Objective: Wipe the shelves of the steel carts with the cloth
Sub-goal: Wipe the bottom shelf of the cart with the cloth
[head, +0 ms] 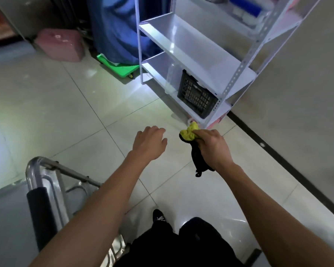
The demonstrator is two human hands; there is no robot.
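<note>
My right hand (212,145) grips a bunched cloth (189,132), yellow-green on one side and black on the other, with a black end hanging below the wrist. My left hand (149,142) hovers beside it over the floor, fingers relaxed and holding nothing. A steel cart (46,176) stands at the lower left, its tubular handle with a black grip nearest me and its flat top shelf running off the left edge. Both hands are to the right of the cart and not touching it.
A white slotted-angle shelving unit (201,54) stands ahead on the right, with a black plastic crate (196,95) on its lowest shelf. Behind it are a blue cover on a green dolly (120,67) and a pink box (61,45). A wall (301,97) runs along the right.
</note>
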